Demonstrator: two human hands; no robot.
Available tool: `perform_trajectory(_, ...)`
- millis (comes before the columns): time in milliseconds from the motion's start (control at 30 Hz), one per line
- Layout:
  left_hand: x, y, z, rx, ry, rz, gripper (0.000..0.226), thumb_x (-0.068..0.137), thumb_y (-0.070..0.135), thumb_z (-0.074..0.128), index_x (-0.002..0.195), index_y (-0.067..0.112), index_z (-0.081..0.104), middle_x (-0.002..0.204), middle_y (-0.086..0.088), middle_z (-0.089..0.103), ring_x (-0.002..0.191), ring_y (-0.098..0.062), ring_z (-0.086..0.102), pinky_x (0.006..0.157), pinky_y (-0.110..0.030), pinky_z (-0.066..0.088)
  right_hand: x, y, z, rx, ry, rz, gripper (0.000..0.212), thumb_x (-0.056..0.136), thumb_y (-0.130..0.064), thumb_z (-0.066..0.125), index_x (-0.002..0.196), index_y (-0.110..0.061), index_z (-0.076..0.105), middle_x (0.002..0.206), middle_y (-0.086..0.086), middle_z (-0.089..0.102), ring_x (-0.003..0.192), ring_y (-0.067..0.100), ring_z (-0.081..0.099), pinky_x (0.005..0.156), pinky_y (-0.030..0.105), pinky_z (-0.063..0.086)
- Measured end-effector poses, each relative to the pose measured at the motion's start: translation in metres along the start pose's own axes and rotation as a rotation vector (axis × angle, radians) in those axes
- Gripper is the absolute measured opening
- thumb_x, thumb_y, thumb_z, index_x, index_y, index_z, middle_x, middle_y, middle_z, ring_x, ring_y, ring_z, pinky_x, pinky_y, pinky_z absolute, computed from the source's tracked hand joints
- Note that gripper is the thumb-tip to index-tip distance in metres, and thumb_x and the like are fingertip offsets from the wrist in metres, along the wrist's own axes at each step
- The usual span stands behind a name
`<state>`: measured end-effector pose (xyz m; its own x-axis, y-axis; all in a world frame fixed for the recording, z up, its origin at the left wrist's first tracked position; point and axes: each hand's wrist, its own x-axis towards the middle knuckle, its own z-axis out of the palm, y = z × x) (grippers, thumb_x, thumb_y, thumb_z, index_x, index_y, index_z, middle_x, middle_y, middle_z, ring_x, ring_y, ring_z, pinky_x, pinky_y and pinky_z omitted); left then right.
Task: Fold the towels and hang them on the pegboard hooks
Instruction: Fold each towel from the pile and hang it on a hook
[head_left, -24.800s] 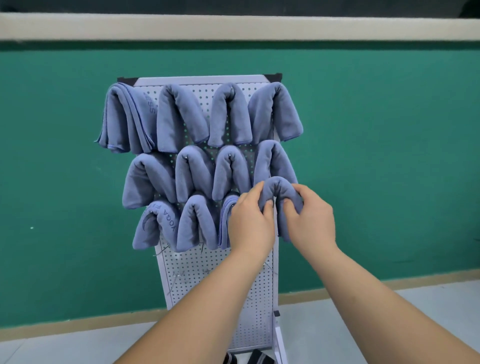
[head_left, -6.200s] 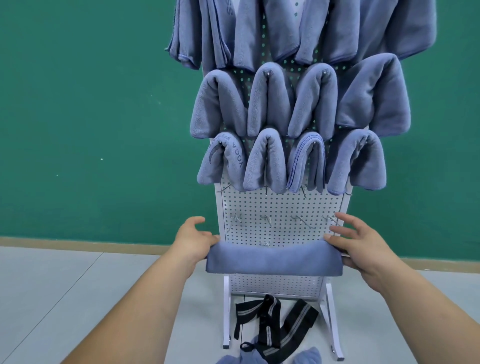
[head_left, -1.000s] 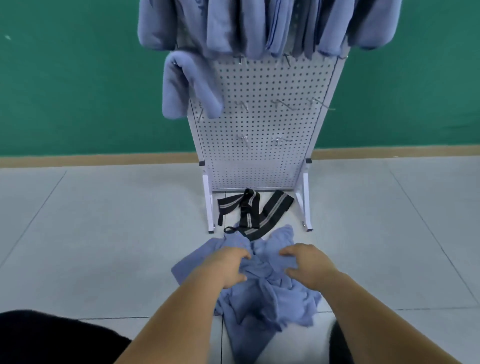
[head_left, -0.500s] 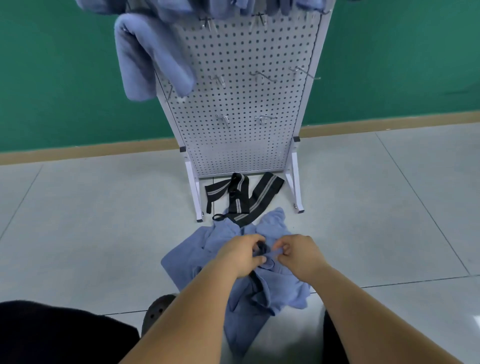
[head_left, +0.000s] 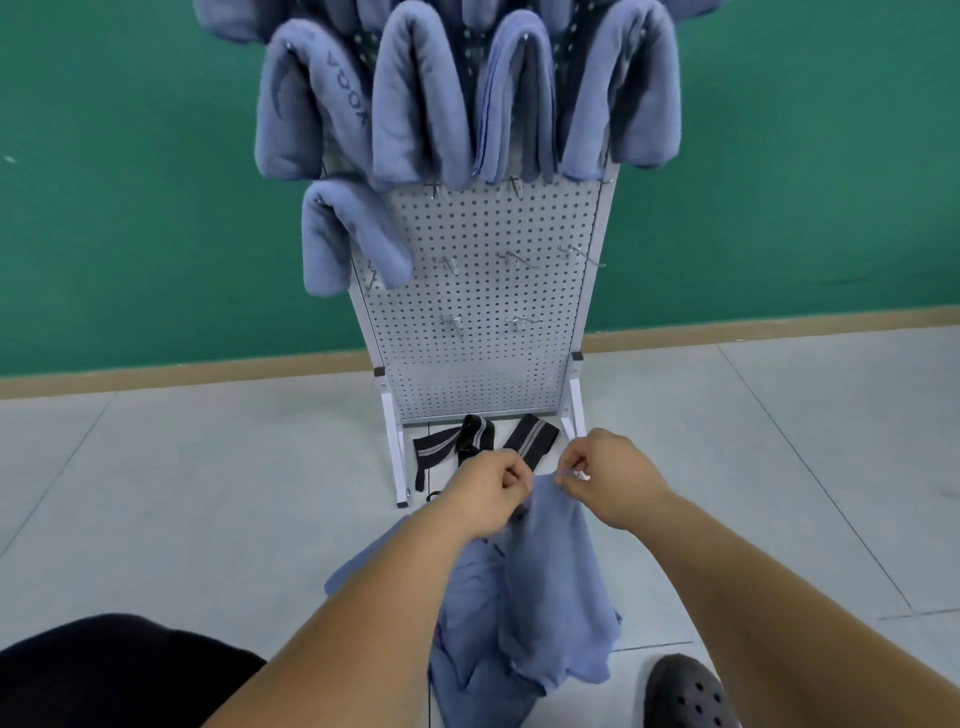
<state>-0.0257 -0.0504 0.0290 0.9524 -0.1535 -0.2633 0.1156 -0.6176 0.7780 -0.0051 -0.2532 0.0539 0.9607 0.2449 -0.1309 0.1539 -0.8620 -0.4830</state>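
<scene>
**Top edge pinched, towel hanging free**

My left hand (head_left: 491, 491) and right hand (head_left: 610, 480) each pinch the top edge of a loose towel (head_left: 550, 587), fingers curled tight and close together. It drapes towards the floor (head_left: 208, 493), so its own weight can pull it flat for folding. Bare hooks (head_left: 452, 262) wait on the pegboard (head_left: 483, 374) ahead, under the hung towels (head_left: 415, 98).

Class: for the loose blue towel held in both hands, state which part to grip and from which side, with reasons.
Grip the loose towel along its top edge, from above, pinching with the left hand and right hand, then probably slide them apart toward the corners. It is limp and hangs crumpled, so only a taut upper edge would let it drop flat for folding.
</scene>
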Motion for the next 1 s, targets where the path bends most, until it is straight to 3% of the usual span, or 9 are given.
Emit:
perform_trajectory(100, -0.002, 0.032, -0.03, 0.029, 0.039, 0.084, 0.014, 0.099, 0.019, 0.061, 0.089, 0.025, 0.07, 0.072, 0.007, 0.066, 0.059, -0.009, 0.053, 0.06, -0.027, 0.048, 0.006, -0.024, -0.032, -0.008, -0.048, -0.105, 0.007, 0.088, -0.033, 0.07, 0.083, -0.028, 0.071, 0.096, -0.007, 0.069, 0.086, 0.015, 0.065, 0.08, 0.036, 0.056)
perform_trajectory(167, -0.003, 0.053, -0.053, 0.043, 0.083, 0.138, 0.011, 0.099, 0.024, 0.064, 0.09, 0.026, 0.07, 0.078, 0.006, 0.069, 0.067, -0.01, 0.057, 0.07, -0.028, 0.052, 0.008, -0.039, -0.056, 0.082, -0.051, -0.129, 0.005, 0.09, -0.027, 0.07, 0.085, -0.027, 0.069, 0.08, -0.01, 0.072, 0.072, 0.006, 0.064, 0.071, 0.028, 0.055)
perform_trajectory(267, -0.008, 0.083, -0.092, 0.137, 0.105, 0.219, 0.007, 0.095, 0.031, 0.073, 0.088, 0.031, 0.07, 0.082, 0.008, 0.073, 0.072, -0.007, 0.063, 0.076, -0.027, 0.055, 0.008, -0.059, -0.093, 0.112, -0.021, -0.175, 0.009, 0.091, -0.03, 0.076, 0.088, -0.027, 0.068, 0.063, -0.014, 0.067, 0.055, 0.0, 0.054, 0.055, 0.014, 0.043)
perform_trajectory(400, -0.023, 0.121, -0.145, 0.325, 0.159, 0.341, 0.004, 0.092, 0.028, 0.078, 0.089, 0.028, 0.075, 0.079, 0.013, 0.071, 0.07, 0.0, 0.061, 0.072, -0.02, 0.049, 0.011, -0.086, -0.137, -0.007, 0.039, -0.249, 0.009, 0.09, -0.035, 0.078, 0.097, -0.032, 0.073, 0.074, -0.013, 0.073, 0.073, 0.004, 0.066, 0.07, 0.023, 0.053)
perform_trajectory(567, -0.033, 0.138, -0.186, 0.524, 0.314, 0.467, 0.007, 0.094, 0.033, 0.074, 0.093, 0.026, 0.076, 0.091, 0.007, 0.074, 0.085, -0.011, 0.061, 0.075, -0.028, 0.048, 0.014, -0.109, -0.169, -0.026, 0.136, -0.344, 0.007, 0.091, -0.039, 0.076, 0.088, -0.034, 0.074, 0.075, -0.011, 0.072, 0.074, 0.002, 0.063, 0.064, 0.013, 0.045)
perform_trajectory(667, -0.031, 0.117, -0.192, 0.546, 0.389, 0.472, 0.009, 0.095, 0.034, 0.073, 0.092, 0.026, 0.074, 0.091, 0.01, 0.069, 0.087, -0.013, 0.059, 0.081, -0.035, 0.051, 0.015, -0.1, -0.164, -0.004, 0.059, -0.341, 0.01, 0.092, -0.041, 0.076, 0.087, -0.033, 0.072, 0.076, -0.012, 0.072, 0.07, 0.001, 0.061, 0.065, 0.013, 0.046)
perform_trajectory(800, -0.03, 0.087, -0.202, 0.483, 0.501, 0.419, 0.009, 0.093, 0.033, 0.076, 0.088, 0.025, 0.075, 0.085, 0.013, 0.067, 0.085, -0.011, 0.061, 0.08, -0.031, 0.051, 0.018, -0.071, -0.158, -0.026, -0.086, -0.285, 0.012, 0.093, -0.039, 0.075, 0.087, -0.029, 0.073, 0.075, -0.014, 0.072, 0.065, 0.001, 0.058, 0.069, 0.021, 0.05)
perform_trajectory(1000, -0.022, 0.06, -0.236, 0.497, 0.62, 0.231, 0.019, 0.093, 0.038, 0.075, 0.08, 0.027, 0.067, 0.072, 0.01, 0.066, 0.072, -0.014, 0.063, 0.07, -0.039, 0.055, 0.037, -0.031, -0.183, 0.093, 0.022, -0.203, 0.012, 0.094, -0.035, 0.076, 0.084, -0.03, 0.075, 0.072, -0.01, 0.072, 0.06, 0.003, 0.054, 0.067, 0.025, 0.049)
